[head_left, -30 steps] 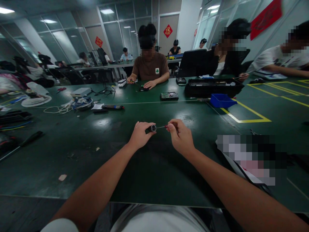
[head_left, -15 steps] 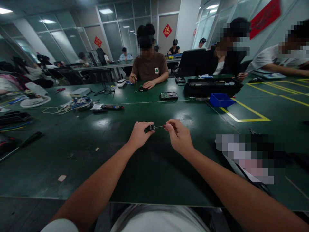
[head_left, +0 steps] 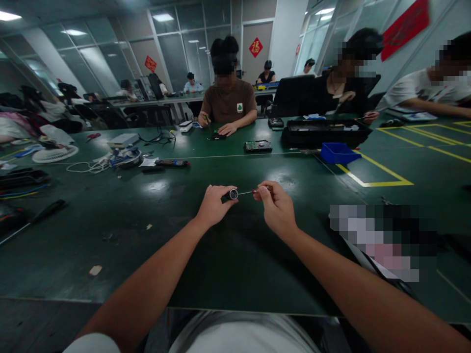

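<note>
Left hand pinches a small dark cylindrical part, round end facing the right hand, held just above the green surface. Right hand fingers closed around a small red-handled screwdriver; its thin shaft runs across the gap and meets the part's end. Both hands close together, forearms stretched out over the surface. Beyond the hands: circuit board, blue bin further right, long black case behind it. Far left of the left hand: coiled white cable. A person in a brown shirt sits opposite, own hands on the surface.
</note>
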`<state>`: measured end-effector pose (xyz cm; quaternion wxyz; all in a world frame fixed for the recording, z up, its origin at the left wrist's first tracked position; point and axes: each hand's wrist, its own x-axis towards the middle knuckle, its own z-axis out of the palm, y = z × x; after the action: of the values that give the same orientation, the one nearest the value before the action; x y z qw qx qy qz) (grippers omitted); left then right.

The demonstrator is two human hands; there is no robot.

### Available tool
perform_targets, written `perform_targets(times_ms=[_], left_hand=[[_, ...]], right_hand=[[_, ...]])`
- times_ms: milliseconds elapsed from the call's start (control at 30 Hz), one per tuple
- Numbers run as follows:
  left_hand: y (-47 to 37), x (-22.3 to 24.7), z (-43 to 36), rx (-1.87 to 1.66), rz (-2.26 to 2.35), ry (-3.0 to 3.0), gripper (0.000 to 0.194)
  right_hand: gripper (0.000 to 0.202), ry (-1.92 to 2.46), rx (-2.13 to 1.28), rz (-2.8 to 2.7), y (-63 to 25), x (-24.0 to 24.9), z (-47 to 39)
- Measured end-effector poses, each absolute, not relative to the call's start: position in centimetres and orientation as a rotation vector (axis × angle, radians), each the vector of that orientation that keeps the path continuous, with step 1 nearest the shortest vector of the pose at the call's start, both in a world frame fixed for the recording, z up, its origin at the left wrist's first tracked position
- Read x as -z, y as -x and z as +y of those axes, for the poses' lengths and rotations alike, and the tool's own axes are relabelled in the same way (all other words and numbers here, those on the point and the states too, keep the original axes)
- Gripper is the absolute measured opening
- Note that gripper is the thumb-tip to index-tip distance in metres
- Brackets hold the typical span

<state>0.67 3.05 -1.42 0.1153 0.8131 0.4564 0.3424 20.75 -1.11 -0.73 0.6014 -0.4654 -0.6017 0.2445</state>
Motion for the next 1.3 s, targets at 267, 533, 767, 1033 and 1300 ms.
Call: perform_targets(times_ms=[267,533,767,1033,1300], left_hand=[[-0.7,1.4,2.9,-0.969,1.342,-2.394,0.036],[-0.7,1.6,3.0,-0.951,1.358,-2.396,0.035],[-0.7,1.5,2.9,-0.931,1.359,-2.399,0.034],[-0.7,1.5,2.9,-0.951,1.358,-2.380,0.036],[-1.0,1.3,2.6,-1.014,1.288,-2.352,0.034]], right_hand=[[0.019,1.083,-0.534,-1.399,-20.8,0.5,-1.1],[0.021,1.178,-0.490,-1.506,-21.0,-0.4,-1.5],[0.023,1.205,-0.509,-1.537,-21.1,-0.1,-1.4],[0.019,1.136,-0.620,-1.377,-20.8,0.5,-1.3],[0.029,1.032,-0.985,-1.037,-21.2,0.6,0.5]])
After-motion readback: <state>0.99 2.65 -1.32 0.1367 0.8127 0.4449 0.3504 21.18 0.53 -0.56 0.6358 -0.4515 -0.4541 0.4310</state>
